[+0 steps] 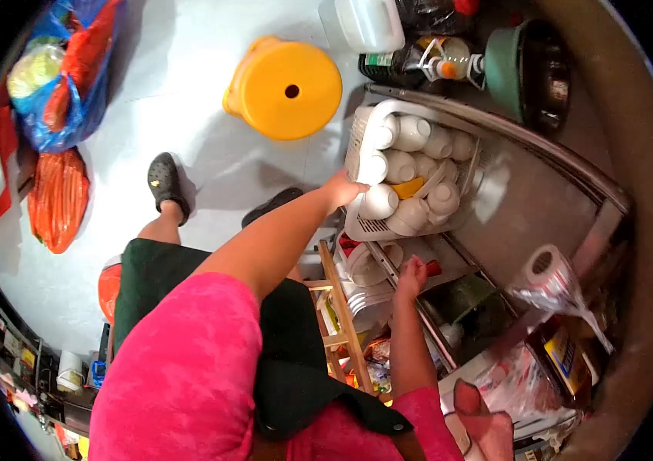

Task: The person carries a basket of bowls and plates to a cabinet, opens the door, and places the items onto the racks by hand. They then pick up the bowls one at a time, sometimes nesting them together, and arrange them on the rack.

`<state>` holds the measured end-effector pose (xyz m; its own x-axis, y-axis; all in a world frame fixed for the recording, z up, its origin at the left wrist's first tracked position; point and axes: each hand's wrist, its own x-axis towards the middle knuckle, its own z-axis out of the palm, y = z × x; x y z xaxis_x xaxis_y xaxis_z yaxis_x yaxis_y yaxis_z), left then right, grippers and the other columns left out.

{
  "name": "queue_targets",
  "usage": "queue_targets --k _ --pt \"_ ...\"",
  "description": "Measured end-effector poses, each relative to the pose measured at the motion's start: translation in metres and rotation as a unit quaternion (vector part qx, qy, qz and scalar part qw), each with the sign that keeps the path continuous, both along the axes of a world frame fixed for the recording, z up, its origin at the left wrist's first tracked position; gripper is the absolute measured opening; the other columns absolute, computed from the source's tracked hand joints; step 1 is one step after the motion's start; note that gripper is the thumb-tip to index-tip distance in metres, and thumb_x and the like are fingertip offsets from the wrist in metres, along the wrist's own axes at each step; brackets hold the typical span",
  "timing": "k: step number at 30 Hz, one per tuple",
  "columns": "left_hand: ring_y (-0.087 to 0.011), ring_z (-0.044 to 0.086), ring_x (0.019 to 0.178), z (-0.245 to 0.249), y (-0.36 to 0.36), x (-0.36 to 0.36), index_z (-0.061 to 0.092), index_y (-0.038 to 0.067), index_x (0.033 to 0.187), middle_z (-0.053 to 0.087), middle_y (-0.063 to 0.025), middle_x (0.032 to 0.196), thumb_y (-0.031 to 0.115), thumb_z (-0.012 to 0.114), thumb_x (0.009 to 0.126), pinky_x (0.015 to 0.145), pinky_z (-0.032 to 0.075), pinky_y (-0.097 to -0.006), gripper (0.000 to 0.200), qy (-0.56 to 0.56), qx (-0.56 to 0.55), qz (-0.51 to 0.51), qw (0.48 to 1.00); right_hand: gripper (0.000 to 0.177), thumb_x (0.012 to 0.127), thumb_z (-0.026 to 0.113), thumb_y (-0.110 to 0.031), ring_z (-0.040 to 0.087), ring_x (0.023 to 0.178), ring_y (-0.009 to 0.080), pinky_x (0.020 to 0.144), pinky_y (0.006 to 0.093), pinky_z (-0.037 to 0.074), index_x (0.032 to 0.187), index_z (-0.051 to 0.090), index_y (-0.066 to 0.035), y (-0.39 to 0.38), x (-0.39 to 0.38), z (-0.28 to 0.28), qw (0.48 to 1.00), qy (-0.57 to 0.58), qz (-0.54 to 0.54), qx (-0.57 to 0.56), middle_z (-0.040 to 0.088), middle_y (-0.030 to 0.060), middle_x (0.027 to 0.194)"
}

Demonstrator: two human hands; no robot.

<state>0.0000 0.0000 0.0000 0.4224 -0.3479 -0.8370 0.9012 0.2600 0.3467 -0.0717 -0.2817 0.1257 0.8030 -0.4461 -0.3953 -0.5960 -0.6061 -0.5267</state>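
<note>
My left hand [341, 191] is closed on the near-left rim of a white plastic basket [359, 227]. Inside the basket, white cups [400, 167] are piled with rounded bowls, and a yellow piece [409, 188] shows between them. The basket rests at the metal rails of a rack [495, 115]. Below it, my right hand [412, 278] is raised beside the rack's lower rail, its fingers loosely bent and apart from the basket. A red handle-like piece [433, 267] shows right at its fingertips.
A yellow stool [288, 88] stands on the pale floor ahead. Bottles [449, 58] and a green basin [503, 73] are at the upper right. A wooden ladder-like frame [346, 315] leans near my body. Filled bags [58, 200] lie left; a plastic-wrapped roll [545, 265] is right.
</note>
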Motion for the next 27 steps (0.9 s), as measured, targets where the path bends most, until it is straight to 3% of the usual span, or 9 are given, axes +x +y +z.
queue_targets --k 2,3,6,9,11,14,18,23,27 --pt "-0.0273 0.038 0.119 0.025 0.000 0.000 0.029 0.009 0.133 0.040 -0.0164 0.129 0.030 0.063 0.075 0.098 0.029 -0.0376 0.071 0.013 0.010 0.024 1.000 0.024 0.084 0.053 -0.020 0.050 0.080 0.0160 0.072 0.0290 0.041 0.102 0.054 -0.004 0.013 0.004 0.036 0.996 0.013 -0.085 -0.039 0.053 0.0073 0.089" --pt "-0.0273 0.038 0.119 -0.033 -0.045 0.017 0.029 0.009 0.133 0.040 -0.0164 0.129 0.030 0.063 0.075 0.098 0.029 -0.0376 0.071 0.017 -0.015 0.018 1.000 0.024 0.084 0.053 -0.020 0.050 0.080 0.0160 0.072 0.0290 0.041 0.102 0.054 -0.004 -0.021 0.024 -0.007 0.994 0.014 -0.091 -0.064 0.053 0.0073 0.089" --pt "-0.0172 0.049 0.076 -0.050 -0.055 0.025 0.048 0.004 0.098 0.054 -0.0041 0.078 0.030 0.064 0.075 0.073 0.037 -0.0310 0.038 -0.017 -0.082 0.140 0.987 0.019 0.085 0.052 -0.021 0.046 0.066 0.0115 0.061 0.0245 0.037 0.094 0.055 -0.004 -0.045 0.052 -0.041 0.986 -0.015 -0.156 -0.053 0.052 0.0022 0.078" --pt "-0.0145 0.046 0.066 -0.055 -0.066 0.026 0.049 0.006 0.092 0.050 -0.0001 0.068 0.029 0.064 0.075 0.068 0.037 -0.0305 0.033 -0.013 -0.104 0.161 0.981 0.023 0.084 0.051 -0.024 0.047 0.068 0.0158 0.063 0.0285 0.039 0.092 0.055 -0.003 -0.088 0.077 -0.063 0.981 -0.052 -0.025 -0.188 0.052 0.0046 0.079" --pt "-0.0127 0.045 0.062 -0.052 -0.058 0.023 0.050 0.006 0.089 0.050 0.0003 0.066 0.027 0.064 0.075 0.064 0.038 -0.0291 0.029 -0.022 -0.076 0.174 0.981 0.037 0.085 0.049 -0.025 0.052 0.095 0.0277 0.079 0.0367 0.042 0.112 0.049 0.000 -0.036 0.114 -0.040 0.967 0.051 -0.094 -0.233 0.053 0.0163 0.112" --pt "-0.0106 0.044 0.060 -0.047 -0.048 0.013 0.051 0.005 0.087 0.050 0.0001 0.067 0.022 0.062 0.077 0.057 0.038 -0.0259 0.023 0.003 -0.105 0.237 0.966 0.037 0.085 0.050 -0.025 0.053 0.094 0.0272 0.080 0.0376 0.042 0.112 0.050 0.001 -0.078 0.144 -0.058 0.965 -0.081 -0.079 -0.236 0.054 0.0154 0.111" --pt "-0.0086 0.043 0.055 -0.027 -0.017 0.014 0.050 0.006 0.086 0.049 0.0006 0.066 0.019 0.062 0.078 0.050 0.037 -0.0232 0.019 0.028 -0.062 0.209 0.976 0.038 0.084 0.051 -0.026 0.053 0.094 0.0274 0.081 0.0374 0.042 0.111 0.049 0.001 -0.115 0.194 -0.076 0.961 -0.093 -0.081 -0.249 0.053 0.0156 0.112" --pt "-0.0082 0.039 0.048 -0.027 0.010 0.014 0.049 0.007 0.082 0.045 0.0016 0.057 0.024 0.066 0.077 0.045 0.035 -0.0233 0.026 0.038 0.047 0.190 0.980 0.044 0.083 0.054 -0.033 0.052 0.096 0.0263 0.081 0.0377 0.041 0.113 0.049 -0.001 -0.203 0.243 -0.139 0.977 -0.009 0.022 -0.210 0.052 0.0143 0.113" --pt "-0.0086 0.037 0.044 -0.028 0.018 0.020 0.047 0.008 0.078 0.041 0.0017 0.053 0.028 0.068 0.075 0.042 0.034 -0.0237 0.030 0.021 0.046 0.195 0.979 0.044 0.082 0.054 -0.031 0.050 0.096 0.0232 0.082 0.0331 0.041 0.114 0.050 -0.001 -0.162 0.245 -0.135 0.969 0.072 -0.095 -0.214 0.056 0.0118 0.106"
